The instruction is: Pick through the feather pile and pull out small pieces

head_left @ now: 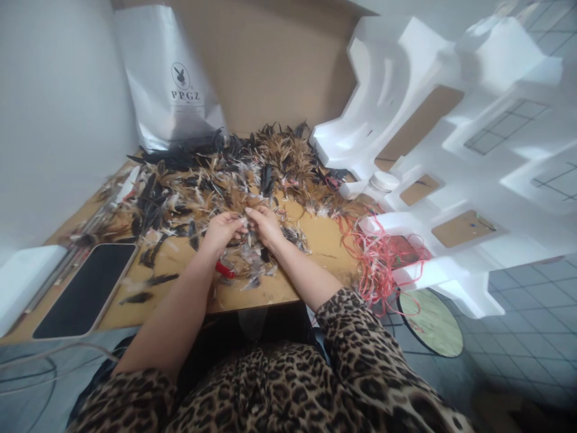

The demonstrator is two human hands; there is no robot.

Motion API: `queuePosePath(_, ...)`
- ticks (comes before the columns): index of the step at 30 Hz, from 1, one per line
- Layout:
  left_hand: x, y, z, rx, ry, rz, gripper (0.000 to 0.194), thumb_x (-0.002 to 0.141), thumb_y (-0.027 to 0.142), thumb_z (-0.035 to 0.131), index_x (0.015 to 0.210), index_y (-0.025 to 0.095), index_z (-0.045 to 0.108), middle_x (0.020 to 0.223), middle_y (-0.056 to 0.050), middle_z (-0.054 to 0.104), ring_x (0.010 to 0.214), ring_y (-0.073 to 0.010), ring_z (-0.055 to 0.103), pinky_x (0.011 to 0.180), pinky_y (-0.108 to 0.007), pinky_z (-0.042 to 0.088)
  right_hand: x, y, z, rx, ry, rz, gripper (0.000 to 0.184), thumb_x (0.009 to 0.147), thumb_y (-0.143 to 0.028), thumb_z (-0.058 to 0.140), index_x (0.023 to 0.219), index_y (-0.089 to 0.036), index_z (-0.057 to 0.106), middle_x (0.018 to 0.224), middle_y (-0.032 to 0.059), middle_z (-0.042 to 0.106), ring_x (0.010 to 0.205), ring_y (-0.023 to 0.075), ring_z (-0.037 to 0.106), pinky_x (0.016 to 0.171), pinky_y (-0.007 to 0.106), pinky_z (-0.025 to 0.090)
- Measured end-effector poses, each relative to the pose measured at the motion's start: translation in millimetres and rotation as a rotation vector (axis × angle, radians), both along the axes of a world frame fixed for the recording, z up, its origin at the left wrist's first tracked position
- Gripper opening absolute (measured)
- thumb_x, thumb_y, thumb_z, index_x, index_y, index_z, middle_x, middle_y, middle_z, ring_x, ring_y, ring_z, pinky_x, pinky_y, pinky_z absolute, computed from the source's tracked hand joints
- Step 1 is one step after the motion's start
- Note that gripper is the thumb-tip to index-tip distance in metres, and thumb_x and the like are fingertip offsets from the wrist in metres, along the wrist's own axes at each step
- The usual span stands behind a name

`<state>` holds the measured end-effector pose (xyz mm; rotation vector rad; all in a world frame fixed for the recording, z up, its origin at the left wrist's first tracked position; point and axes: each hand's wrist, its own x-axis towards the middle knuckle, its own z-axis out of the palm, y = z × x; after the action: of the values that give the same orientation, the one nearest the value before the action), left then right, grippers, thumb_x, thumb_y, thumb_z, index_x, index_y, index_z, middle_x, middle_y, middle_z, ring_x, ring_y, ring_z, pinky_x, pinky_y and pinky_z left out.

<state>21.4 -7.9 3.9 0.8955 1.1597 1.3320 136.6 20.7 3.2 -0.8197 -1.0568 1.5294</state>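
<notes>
Your left hand (pixel 224 233) is pinching a small feather bunch (pixel 241 203) near its pale base, thumb and fingers drawn together, and your right hand (pixel 265 225) is meeting it from the other side, its fingertips closed on the same bunch. You are holding it low over the near middle of the surface (pixel 324 240), brown tips fanning away from you; gripping by the base is probably sparing the vanes and leaving the stems under both thumbs. Loose fluff (pixel 252 264) is lying just below your hands, and a red object (pixel 224 270) is resting beside your left forearm. Beyond, a broad heap of feathers (pixel 288 153) is spreading along the back, likely placed there for easy reach while the near strip is giving you room. To the right, pinkish-red strings (pixel 378 258) are tangling against white foam pieces (pixel 433 60), near a white-lidded jar (pixel 381 183). To the left, a phone (pixel 85 291) is lying flat beside a white box (pixel 29 282); behind, a silver bag (pixel 157 78) is standing clear of your arms.

Your fingers are covering the exact pinch point, and blur is hiding where the bunch is ending and the heap beginning. Your forearm is partly masking the red object, and the frame edges are cutting off the box and foam.
</notes>
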Motion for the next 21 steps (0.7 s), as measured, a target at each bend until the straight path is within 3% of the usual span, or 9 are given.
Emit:
queuePosePath(5,-1,-2,0.0,0.054,0.048,-0.088,0.027,0.055,0.026,0.075,0.07,0.012,0.058,0.05,-0.001,0.059,0.036,-0.0061,0.047,0.037,-0.016,0.034,3,-1,6.1,-0.06,0.0,-0.005,0.039,0.058,-0.038,0.074,0.058,-0.018,0.04,0.041,-0.0098,0.036,0.037,0.0024,0.03,0.037,0.018,0.021)
queuePosePath(8,-3,-3,-0.2,0.047,-0.063,-0.134,0.026,0.055,0.023,0.076,0.066,0.013,0.056,0.048,0.001,0.056,0.038,-0.0047,0.046,0.038,-0.015,0.032,2,1,5.9,-0.164,0.14,0.128,0.043,0.057,-0.035,0.075,0.056,-0.018,0.036,0.039,-0.0106,0.032,0.037,0.002,0.029,0.038,0.018,0.022)
queuePosePath(13,-6,-1,-1.8,-0.004,-0.217,-0.125,0.027,0.053,0.02,0.077,0.065,0.013,0.054,0.052,0.001,0.056,0.045,-0.0057,0.051,0.041,-0.014,0.035,5,7,5.0,-0.284,0.241,0.241,0.035,0.057,-0.034,0.075,0.065,-0.016,0.045,0.047,-0.0084,0.045,0.039,0.0017,0.034,0.038,0.016,0.026)
queuePosePath(17,-8,3,-2.2,0.009,-0.302,-0.023,0.027,0.052,0.019,0.077,0.067,0.013,0.055,0.057,0.001,0.059,0.049,-0.0069,0.054,0.041,-0.015,0.037,10,9,7.7,-0.235,0.167,0.174,0.034,0.061,-0.042,0.071,0.074,-0.017,0.052,0.059,-0.0063,0.053,0.041,0.0019,0.038,0.038,0.015,0.025)
queuePosePath(21,-9,5,-0.1,0.012,-0.342,0.037,0.025,0.052,0.017,0.077,0.066,0.012,0.056,0.053,0.003,0.055,0.045,-0.0047,0.049,0.038,-0.013,0.033,8,3,9.6,-0.103,-0.012,0.156,0.034,0.059,-0.042,0.072,0.075,-0.015,0.057,0.054,-0.0068,0.049,0.04,0.0019,0.035,0.038,0.016,0.02)
